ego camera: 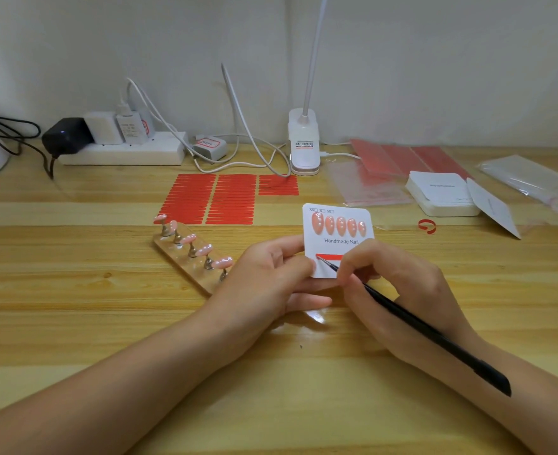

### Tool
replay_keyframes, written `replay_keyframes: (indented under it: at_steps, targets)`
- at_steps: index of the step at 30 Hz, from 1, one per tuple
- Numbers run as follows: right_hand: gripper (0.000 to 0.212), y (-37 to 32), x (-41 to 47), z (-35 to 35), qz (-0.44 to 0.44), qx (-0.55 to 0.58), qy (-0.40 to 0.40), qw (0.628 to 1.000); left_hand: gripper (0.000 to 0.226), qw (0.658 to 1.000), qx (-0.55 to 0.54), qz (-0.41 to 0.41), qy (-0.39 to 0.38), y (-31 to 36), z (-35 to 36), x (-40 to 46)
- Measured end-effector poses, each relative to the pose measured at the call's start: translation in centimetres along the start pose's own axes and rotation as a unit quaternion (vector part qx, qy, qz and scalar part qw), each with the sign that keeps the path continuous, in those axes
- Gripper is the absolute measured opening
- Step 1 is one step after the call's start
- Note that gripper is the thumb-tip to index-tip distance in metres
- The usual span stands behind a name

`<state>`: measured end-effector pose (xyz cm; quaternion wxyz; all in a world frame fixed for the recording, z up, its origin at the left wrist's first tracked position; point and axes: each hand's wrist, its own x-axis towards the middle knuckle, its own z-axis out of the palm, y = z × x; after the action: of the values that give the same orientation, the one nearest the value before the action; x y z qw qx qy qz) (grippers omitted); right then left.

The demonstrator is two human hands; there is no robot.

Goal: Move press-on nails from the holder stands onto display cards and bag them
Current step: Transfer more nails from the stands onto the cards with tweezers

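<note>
From the head view, the left hand (277, 274) is pinching the left edge of a white display card (338, 239), thumb on its face and fingers curling behind; the card is standing tilted above the wooden table (74, 290), not lying on it; five pink press-on nails (338, 224) are sitting in a row across the card's upper part, above the words "Handmade Nail". The right hand (399, 290) is gripping black tweezers (418, 326), fingers closing round the shaft; the tips are touching the left end of a red adhesive strip (330, 257) on the card's lower part; the tweezers' tail is lying over the right forearm. Just left of the left hand, a clear holder stand (185, 257) is lying diagonally, carrying five more pink nails on pegs; its near end is tucking behind the left hand. Beyond it, a sheet of red strips (225, 198) is lying flat. At right, a stack of blank cards (441, 195) and clear bags (530, 178) are sitting near the table's far right edge; a curled red strip (427, 225) is lying between them and the hands. Bare wood is stretching wide across the near half of the table, on both sides of the forearms.
</note>
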<state>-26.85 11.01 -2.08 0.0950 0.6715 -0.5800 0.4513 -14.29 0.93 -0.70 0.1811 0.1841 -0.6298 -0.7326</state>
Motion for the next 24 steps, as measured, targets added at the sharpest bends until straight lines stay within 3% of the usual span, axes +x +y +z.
replay_keyframes:
  at_steps: [9,14,24]
  targets:
    - [0.016,0.15,-0.11,-0.18,-0.012,0.007,-0.006,1.000,0.037,1.000,-0.016,-0.003,0.000,0.11,0.10,-0.03]
    - [0.010,0.42,-0.16,-0.35,0.066,0.047,0.047,0.996,0.038,0.999,-0.041,-0.010,0.013,0.17,0.03,0.02]
    - [0.009,-0.23,-0.18,-0.06,0.018,-0.007,0.011,1.000,0.038,0.999,-0.034,-0.010,0.012,0.04,0.02,0.03]
